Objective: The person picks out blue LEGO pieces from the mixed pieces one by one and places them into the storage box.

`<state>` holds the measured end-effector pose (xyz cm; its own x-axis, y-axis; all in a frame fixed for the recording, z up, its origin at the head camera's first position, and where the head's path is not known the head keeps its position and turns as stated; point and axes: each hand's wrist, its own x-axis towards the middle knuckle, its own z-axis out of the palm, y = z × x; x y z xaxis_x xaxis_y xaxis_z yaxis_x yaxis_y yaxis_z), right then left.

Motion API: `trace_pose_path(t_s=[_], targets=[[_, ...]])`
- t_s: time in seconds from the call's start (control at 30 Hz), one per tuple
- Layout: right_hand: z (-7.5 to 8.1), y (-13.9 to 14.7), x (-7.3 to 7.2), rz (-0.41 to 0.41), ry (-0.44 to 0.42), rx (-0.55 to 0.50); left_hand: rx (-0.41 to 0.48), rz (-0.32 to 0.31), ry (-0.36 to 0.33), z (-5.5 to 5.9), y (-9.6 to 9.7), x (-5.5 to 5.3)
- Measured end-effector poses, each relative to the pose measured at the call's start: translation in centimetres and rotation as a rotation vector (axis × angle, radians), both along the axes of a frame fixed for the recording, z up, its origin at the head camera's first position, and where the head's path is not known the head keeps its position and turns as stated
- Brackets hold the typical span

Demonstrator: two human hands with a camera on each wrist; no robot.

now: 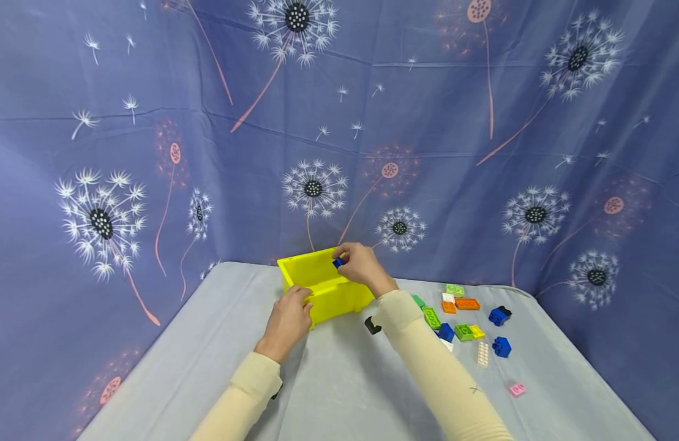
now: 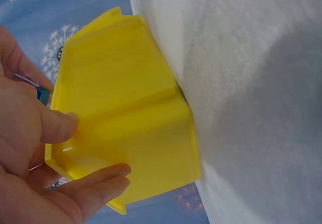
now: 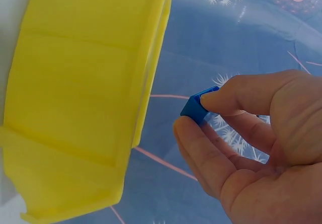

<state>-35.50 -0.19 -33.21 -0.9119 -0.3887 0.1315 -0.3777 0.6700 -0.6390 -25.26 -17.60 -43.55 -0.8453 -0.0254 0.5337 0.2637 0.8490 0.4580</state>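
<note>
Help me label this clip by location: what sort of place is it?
Probably a makeshift play or filming corner indoors: patterned blue fabric hangs behind a cloth-covered table, where toy bricks lie scattered beside a yellow bin.

The yellow bin is a glossy plastic, open-topped box with a raised rim and stepped outer walls. It stands upright on the pale surface, opening upward, set at a slight angle. The left fingers grip it at the near left corner, some spread along the outer wall and another over the rim. The small blue brick, a shiny block, is pinched between the tips of the right fingers, tilted, above the right part of the bin's opening and apart from its rim.
</note>
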Motion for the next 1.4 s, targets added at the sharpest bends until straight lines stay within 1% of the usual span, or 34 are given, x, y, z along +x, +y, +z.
trace_pose_path(t_s=[0.23, 0.5, 0.83, 0.97, 1.2, 1.4], targets=[[-0.3, -0.6, 0.1, 0.006, 0.005, 0.022, -0.008, 0.004, -0.008, -0.1, 0.3, -0.1], [-0.2, -1.1, 0.2, 0.018, 0.016, 0.068, -0.008, 0.008, -0.010, -0.1, 0.5, -0.1], [-0.4, -0.9, 0.4, 0.027, -0.006, 0.066, -0.009, 0.017, -0.017, 0.0, 0.5, 0.0], [-0.5, -0.8, 0.5, 0.033, 0.008, 0.074, -0.009, 0.015, -0.020, 0.0, 0.5, 0.1], [-0.7, -0.3, 0.7, 0.021, 0.024, 0.079, -0.013, 0.014, -0.002, -0.1, 0.3, 0.1], [-0.3, 0.4, 0.9, 0.025, 0.031, 0.062, -0.013, 0.011, 0.002, 0.0, 0.1, 0.2]])
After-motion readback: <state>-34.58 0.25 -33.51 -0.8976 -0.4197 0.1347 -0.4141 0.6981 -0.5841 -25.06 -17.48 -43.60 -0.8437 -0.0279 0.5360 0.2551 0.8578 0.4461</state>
